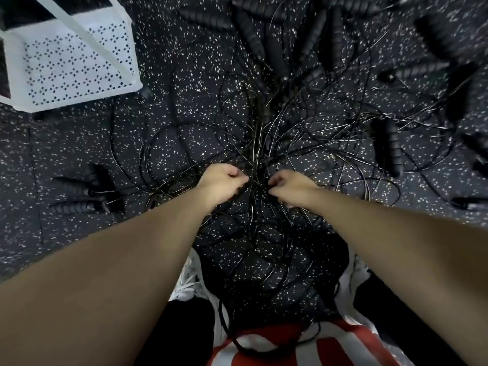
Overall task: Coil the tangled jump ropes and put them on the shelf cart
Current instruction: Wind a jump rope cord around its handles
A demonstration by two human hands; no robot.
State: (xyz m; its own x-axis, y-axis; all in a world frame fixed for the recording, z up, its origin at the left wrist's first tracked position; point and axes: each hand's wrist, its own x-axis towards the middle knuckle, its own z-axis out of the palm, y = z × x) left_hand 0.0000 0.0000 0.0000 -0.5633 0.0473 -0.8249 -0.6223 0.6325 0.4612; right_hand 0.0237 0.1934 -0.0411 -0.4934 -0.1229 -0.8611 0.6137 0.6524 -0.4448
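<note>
Cart (76,62): white, perforated panel, at 10 o'clock on the speckled floor (66,154). No ropes visible on the part in view.

Handle pair (79,196): two black ribbed grips at 9 o'clock, lying apart from the main knot, cords trailing toward centre.

Left hand (223,184): fingers curled, pinching thin cords at the near edge of the knot, just left of centre.

Ropes (257,143): many thin black cords, crossed and looped into one tangle at centre, spreading outward in every direction; some loops run down to 6 o'clock, between the shoes (192,283) and over the red-and-white shirt (317,347). Judged light, limp yet springy, with a glossy coat that is likely slick; strands will slide through a loose pinch and spring back into loops.

Right hand (289,190): fingers curled, pinching cords just right of centre, close to the left hand but not touching it.

Handles, upper group (274,48): black ribbed grips fanned from 12 to 2 o'clock; a further one (393,149) at 3 o'clock.

Handling note: best hold is probably a ribbed handle, stiff and easy to grip; trace one cord from there and work it free before coiling. Pulling at the knot's middle risks tightening it.
</note>
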